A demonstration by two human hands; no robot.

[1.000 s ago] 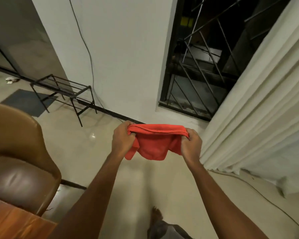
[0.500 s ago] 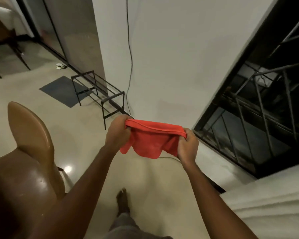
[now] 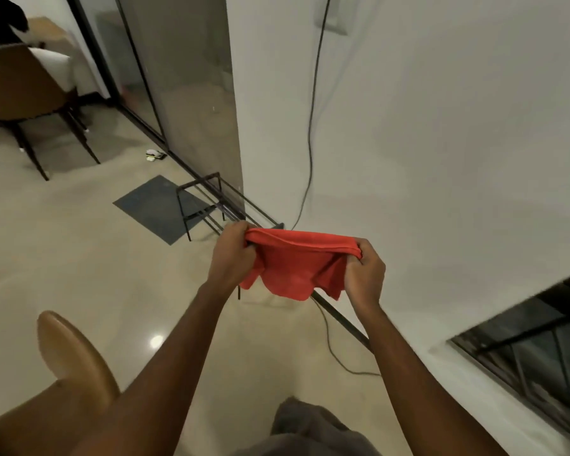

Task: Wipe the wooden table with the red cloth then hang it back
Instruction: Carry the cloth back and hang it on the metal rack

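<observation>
The red cloth [image 3: 297,264] hangs stretched between both hands at chest height, above the floor, its lower edge drooping in folds. My left hand [image 3: 232,255] grips its left end with curled fingers. My right hand [image 3: 364,274] pinches its right end. A black metal rack [image 3: 199,200] stands against the white wall just beyond and left of the cloth, partly hidden by my left hand. The wooden table is out of view.
A brown leather chair [image 3: 69,357] is at the lower left, another chair [image 3: 20,87] at the far left. A black cable [image 3: 311,133] runs down the white wall onto the floor. A dark mat [image 3: 158,207] lies by the glass door. A barred window [image 3: 533,350] is at right.
My view has swung left: the window and curtain slid off to the right, and the glass door, mat and rack came closer. Both hands kept holding the cloth stretched.
</observation>
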